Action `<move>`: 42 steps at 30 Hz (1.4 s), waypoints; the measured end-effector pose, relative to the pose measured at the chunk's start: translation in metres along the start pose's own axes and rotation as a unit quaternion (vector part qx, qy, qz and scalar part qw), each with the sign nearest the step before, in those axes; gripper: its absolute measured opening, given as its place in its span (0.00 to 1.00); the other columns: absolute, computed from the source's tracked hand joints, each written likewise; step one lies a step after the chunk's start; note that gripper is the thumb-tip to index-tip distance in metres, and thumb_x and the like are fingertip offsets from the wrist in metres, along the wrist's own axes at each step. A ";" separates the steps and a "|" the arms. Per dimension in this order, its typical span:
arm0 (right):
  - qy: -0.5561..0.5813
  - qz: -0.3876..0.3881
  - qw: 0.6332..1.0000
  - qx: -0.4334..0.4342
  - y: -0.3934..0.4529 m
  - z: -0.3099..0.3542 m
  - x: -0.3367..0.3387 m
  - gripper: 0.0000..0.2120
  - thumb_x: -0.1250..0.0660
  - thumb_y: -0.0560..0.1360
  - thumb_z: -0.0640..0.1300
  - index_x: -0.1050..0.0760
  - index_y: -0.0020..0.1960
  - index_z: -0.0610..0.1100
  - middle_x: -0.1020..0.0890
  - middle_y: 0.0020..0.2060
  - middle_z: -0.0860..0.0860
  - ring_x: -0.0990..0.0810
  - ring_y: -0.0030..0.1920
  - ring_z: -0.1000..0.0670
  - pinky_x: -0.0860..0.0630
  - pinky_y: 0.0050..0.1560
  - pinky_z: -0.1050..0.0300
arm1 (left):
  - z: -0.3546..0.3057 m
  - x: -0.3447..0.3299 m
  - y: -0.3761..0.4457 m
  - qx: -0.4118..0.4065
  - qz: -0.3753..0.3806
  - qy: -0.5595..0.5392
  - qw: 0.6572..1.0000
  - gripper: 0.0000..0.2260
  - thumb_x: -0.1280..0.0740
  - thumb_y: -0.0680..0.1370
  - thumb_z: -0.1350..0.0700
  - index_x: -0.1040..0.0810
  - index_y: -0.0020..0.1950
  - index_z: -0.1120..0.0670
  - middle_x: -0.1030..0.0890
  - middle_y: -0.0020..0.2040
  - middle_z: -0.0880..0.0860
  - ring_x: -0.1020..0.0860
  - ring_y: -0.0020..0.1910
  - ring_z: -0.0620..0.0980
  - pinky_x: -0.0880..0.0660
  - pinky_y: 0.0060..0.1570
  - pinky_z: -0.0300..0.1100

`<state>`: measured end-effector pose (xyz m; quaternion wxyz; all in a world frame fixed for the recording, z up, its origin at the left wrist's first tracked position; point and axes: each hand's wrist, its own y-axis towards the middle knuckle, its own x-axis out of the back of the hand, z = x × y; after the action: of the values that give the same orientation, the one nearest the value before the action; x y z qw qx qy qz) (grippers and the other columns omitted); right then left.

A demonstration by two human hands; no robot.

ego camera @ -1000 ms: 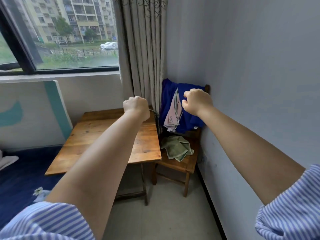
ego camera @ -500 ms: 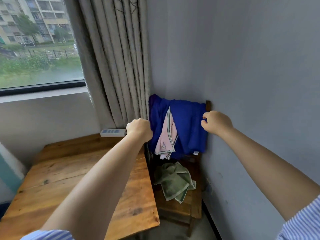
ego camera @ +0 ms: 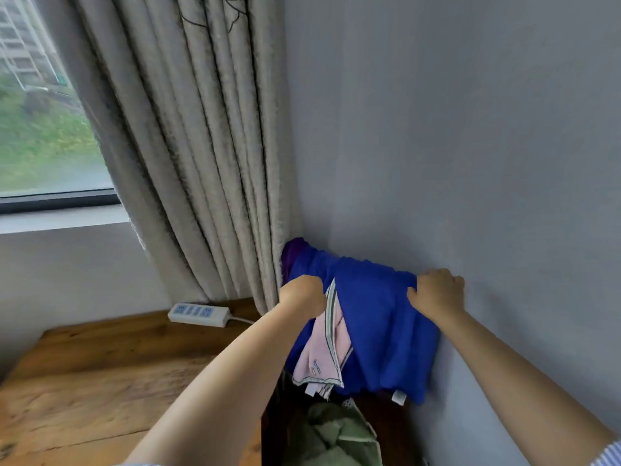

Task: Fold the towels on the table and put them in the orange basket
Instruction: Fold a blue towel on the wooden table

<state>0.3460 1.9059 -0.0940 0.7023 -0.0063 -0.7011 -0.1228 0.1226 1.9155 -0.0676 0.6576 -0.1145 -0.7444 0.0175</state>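
The blue towel hangs lengthwise downward beside the worktop, both hands at its top edge: right hand fingers gripping it, left hand curled, hold unclear.

power strip on table, left of the hanging towels.

Grey wall, beige curtain, window, wooden table.
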 end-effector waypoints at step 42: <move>0.329 -0.332 0.884 0.010 -0.010 0.091 0.093 0.11 0.34 0.72 0.38 0.23 0.34 0.33 0.21 0.34 0.36 0.23 0.41 0.38 0.32 0.43 0.47 | 0.039 0.074 -0.002 -0.078 -0.335 -0.492 0.800 0.14 0.37 0.77 0.60 0.27 0.32 0.50 0.28 0.24 0.47 0.29 0.20 0.34 0.35 0.24 0.23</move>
<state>0.2535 1.8978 -0.0021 0.8109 0.2745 -0.3917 -0.3371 0.0756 1.9332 -0.0001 0.1562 0.1152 -0.9588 -0.2076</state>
